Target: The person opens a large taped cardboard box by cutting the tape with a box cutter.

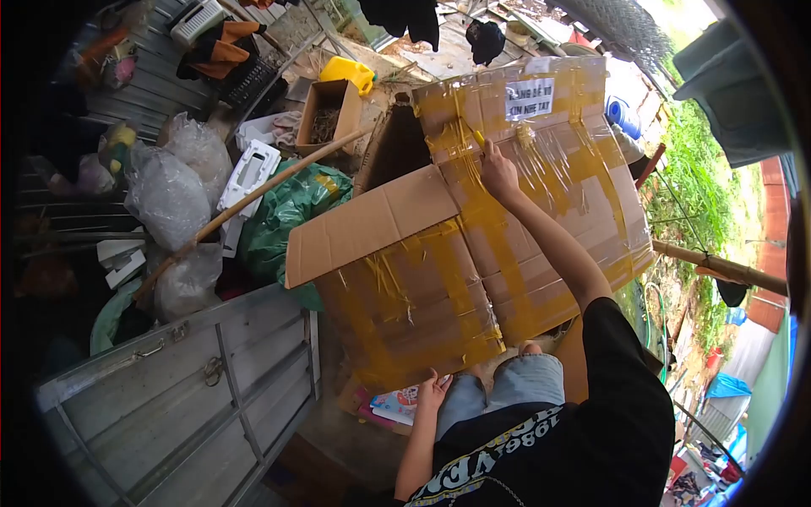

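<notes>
A big cardboard box (541,228), covered in strips of yellow-brown tape, stands tilted before me, with a printed white label (530,99) near its top. One plain cardboard flap (372,221) sticks out to the left beside a dark opening. My right hand (500,171) is closed around a small yellow tool (478,136) held against the taped upper part of the box. At the lower edge of the box is my left hand (434,390), its fingers partly spread and touching or nearly touching the cardboard.
A metal gate (194,380) stands at the lower left. Left of the box are a green plastic bag (291,207), clear bags (173,190), a long wooden pole (253,196), a small open carton (329,117) and a yellow jug (348,73). Another pole (718,265) juts out at right.
</notes>
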`<state>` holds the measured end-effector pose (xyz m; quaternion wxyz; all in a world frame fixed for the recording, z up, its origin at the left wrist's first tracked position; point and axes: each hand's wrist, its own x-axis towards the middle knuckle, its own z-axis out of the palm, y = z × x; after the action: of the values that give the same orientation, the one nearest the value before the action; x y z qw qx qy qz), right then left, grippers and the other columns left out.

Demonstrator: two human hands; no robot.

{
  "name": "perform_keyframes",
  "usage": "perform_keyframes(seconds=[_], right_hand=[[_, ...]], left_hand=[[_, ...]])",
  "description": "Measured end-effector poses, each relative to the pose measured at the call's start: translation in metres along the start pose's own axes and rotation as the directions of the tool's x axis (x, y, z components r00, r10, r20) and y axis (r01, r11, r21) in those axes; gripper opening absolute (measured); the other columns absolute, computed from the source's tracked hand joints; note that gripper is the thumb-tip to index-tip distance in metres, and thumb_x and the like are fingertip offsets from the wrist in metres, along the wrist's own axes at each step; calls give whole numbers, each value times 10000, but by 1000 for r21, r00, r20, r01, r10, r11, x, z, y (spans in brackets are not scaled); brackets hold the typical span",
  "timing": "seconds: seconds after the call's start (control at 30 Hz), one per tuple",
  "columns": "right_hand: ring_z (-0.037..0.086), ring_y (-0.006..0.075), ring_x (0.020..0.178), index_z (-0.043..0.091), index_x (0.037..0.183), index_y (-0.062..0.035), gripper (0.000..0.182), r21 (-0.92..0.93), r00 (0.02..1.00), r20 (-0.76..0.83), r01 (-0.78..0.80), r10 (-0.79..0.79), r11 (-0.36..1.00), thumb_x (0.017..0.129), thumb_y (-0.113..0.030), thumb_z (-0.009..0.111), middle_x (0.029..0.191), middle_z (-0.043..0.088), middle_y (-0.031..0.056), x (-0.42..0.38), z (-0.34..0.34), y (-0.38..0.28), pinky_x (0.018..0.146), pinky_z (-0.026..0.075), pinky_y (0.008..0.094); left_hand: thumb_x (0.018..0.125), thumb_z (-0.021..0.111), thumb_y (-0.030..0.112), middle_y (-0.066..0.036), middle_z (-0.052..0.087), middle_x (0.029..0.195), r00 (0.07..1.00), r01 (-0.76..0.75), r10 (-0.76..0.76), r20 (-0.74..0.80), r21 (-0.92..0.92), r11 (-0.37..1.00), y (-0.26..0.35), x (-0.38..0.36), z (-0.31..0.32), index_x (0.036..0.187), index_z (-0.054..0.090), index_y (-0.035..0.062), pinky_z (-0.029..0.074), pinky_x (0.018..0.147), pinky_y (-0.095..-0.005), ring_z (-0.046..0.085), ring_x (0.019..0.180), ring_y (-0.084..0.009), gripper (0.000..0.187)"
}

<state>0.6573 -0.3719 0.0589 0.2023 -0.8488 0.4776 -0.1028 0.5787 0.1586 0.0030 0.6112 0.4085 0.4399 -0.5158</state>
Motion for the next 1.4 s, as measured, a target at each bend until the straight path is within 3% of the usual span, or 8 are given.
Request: perform_keyframes(seconds=[0.67,0.73,0.87,0.93,1.0,1.1,1.27,1.4], right_hand=[[597,332,951,544,1046,58,337,-212,817,561,-10,130,977,790,-130,430,1013,607,216,113,13,-24,793,485,404],[591,384,925,451,1058,59,321,-78,908,408,-74,100,994,807,-139,418,937,607,258,103,21,-11,780,483,439],[580,446,791,396,986,51,253,39,951,308,-21,8,999,844,-158,410,838,593,289,67,-5,-4,705,462,505],[594,429,793,396,997,49,246,53,955,295,-43,26,998,822,-123,409,850,599,284,48,-16,-10,701,476,492],[599,423,788,388,1003,42,240,81,961,268,-99,74,992,816,-103,422,869,596,281,33,-23,-15,686,486,481],[591,426,776,385,1004,39,248,159,990,127,-88,68,983,840,-139,438,882,582,275,2,-32,-21,675,484,482],[571,422,715,381,1040,-8,248,288,982,59,-187,178,939,868,-175,443,899,559,244,-75,-46,-29,610,453,510],[568,424,704,379,1065,-11,277,291,954,132,-298,271,909,872,-197,447,900,564,243,-145,-45,-38,598,451,517]], left_hand=[[918,447,161,-138,542,1154,996,46,-44,-73,29,999,11,4,-3,989,560,63,416,945,-428,521,1081,-248,166],[942,394,271,-160,605,1041,930,334,-366,-4,421,843,44,-47,33,976,575,7,508,785,-347,614,906,-239,322],[942,378,285,-149,648,769,931,125,-357,-80,987,105,105,-151,193,902,583,-37,489,444,-282,618,546,-195,383],[927,396,152,-107,598,709,778,-615,-79,624,781,109,136,-147,260,815,539,-18,511,547,-296,616,610,-191,249],[938,392,186,-70,593,791,598,-789,247,763,614,14,164,-119,353,854,550,-3,459,712,-282,577,755,-142,260],[861,502,424,-181,557,1077,283,-538,294,913,405,-739,205,15,441,1120,530,2,410,870,-381,526,1035,-272,496],[653,520,689,-166,383,1323,801,-22,303,517,531,-847,187,65,463,1308,358,65,227,988,-595,358,1224,-350,919],[693,481,667,-155,369,1339,785,-84,301,541,575,-814,195,72,460,1285,402,96,247,985,-577,363,1222,-336,826]])
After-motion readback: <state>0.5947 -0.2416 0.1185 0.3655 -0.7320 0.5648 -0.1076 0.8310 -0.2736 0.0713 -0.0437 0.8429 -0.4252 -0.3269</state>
